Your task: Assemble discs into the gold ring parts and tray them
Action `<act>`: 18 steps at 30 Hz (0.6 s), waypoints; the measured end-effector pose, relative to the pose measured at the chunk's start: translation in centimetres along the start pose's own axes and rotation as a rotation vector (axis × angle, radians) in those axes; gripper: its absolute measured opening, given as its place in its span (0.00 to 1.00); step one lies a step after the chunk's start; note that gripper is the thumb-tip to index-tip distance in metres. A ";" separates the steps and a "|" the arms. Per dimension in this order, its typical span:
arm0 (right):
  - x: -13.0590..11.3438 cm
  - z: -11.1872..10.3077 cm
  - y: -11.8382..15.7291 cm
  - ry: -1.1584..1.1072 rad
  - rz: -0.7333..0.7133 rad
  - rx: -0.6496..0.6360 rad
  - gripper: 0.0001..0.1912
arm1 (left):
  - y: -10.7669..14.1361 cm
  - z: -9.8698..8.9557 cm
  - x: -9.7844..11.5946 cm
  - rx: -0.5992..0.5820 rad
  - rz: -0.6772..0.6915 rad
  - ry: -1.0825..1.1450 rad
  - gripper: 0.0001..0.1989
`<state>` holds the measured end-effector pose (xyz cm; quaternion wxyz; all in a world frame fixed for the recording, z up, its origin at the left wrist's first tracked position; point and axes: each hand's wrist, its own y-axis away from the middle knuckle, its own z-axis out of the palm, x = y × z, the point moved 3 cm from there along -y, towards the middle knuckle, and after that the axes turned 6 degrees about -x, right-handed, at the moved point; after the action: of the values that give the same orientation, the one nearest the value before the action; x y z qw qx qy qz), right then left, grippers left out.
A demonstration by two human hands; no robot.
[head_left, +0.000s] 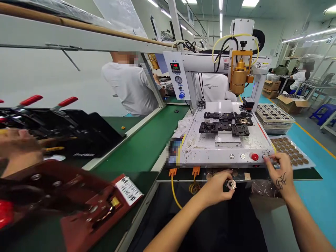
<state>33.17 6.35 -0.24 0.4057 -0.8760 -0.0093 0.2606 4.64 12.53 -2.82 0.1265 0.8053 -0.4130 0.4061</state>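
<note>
Apparently mid-job: left hand [220, 187] pinches metal ring part [231, 184]; right hand [282, 175], fingers narrowed, at panel button [264, 156], press unclear.
Left of left hand, maroon clamp fixture [76, 229], handwritten label [129, 189] illegible. Held ring unseated; similar ring [244, 121] already sits among black fixture blocks [224, 126] beyond left hand; remaining count can't be told. Farther, controller display [174, 67] maybe 120; no brand legible.

1. A factory workshop, likely an assembly floor.
2. A benchtop machine [223, 106] carries a digital readout [174, 67] and pressure gauge [178, 80].
3. Red-handled clamps [67, 102] stand beside a green table [141, 134].
4. Other people [128, 87] in white shirts are in the room.
5. Around are stacked trays [275, 120], cardboard boxes [294, 102] and ceiling strip lights [221, 17].
</note>
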 end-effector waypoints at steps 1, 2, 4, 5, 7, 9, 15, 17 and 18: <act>-1.2 0.6 0.8 -0.048 -0.024 -0.054 0.09 | -0.5 1.1 -0.6 -0.005 0.006 -0.026 0.13; -2.5 1.4 1.7 -0.097 -0.052 -0.146 0.07 | -0.7 1.9 -1.2 -0.001 0.005 -0.040 0.13; -4.4 3.2 3.7 -0.180 -0.104 -0.361 0.07 | -0.6 2.9 -2.1 0.001 0.009 -0.039 0.15; -5.0 4.1 4.6 -0.217 -0.121 -0.451 0.08 | -0.2 3.2 -2.4 -0.007 0.018 -0.041 0.16; -5.3 5.8 5.9 -0.262 -0.131 -0.567 0.10 | 0.6 3.5 -2.6 -0.034 0.030 -0.047 0.19; -4.8 7.2 6.2 -0.251 -0.121 -0.603 0.11 | 1.2 3.5 -2.6 -0.060 0.029 -0.048 0.20; -3.5 9.3 6.2 -0.194 -0.168 -0.692 0.11 | 1.1 2.9 -2.2 -0.076 0.023 -0.006 0.20; -3.2 9.5 6.6 -0.189 -0.196 -0.681 0.12 | 0.9 2.7 -2.1 -0.098 0.019 0.003 0.20; -3.0 9.7 7.0 -0.192 -0.210 -0.668 0.12 | 0.9 2.6 -2.0 -0.113 0.012 0.006 0.20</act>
<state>24.68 7.80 -9.04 0.1191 -0.9260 -0.2218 0.2813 4.73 11.75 -6.12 0.1707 0.7930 -0.4399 0.3854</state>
